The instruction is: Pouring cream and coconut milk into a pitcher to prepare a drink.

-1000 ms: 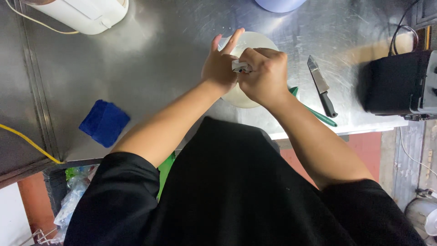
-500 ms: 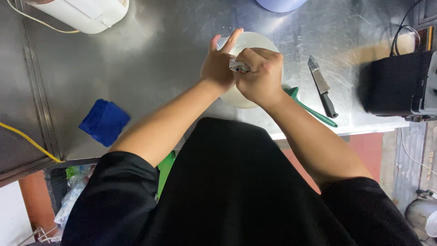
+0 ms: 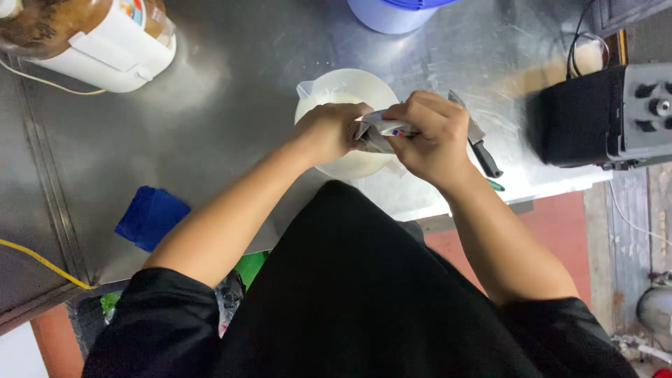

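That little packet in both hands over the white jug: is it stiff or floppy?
Probably floppy: the packet looks creased and bent between the left hand and right hand. Likely light, since fingertips alone hold it above the white jug. Its glossy skin may be slippery.

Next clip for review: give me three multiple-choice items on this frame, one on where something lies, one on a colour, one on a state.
1. Where is the knife?
A. on the steel table, by the right hand
B. inside the jug
C. on the blue cloth

2. What colour is the folded cloth?
A. red
B. blue
C. white

3. How is the small packet held?
A. lying loose on the table
B. in the left hand alone
C. gripped by both hands over the white jug

Answers: 1 A, its blade shows behind the right hand; 2 B, plainly blue; 3 C, fingers of both hands pinch it above the jug.
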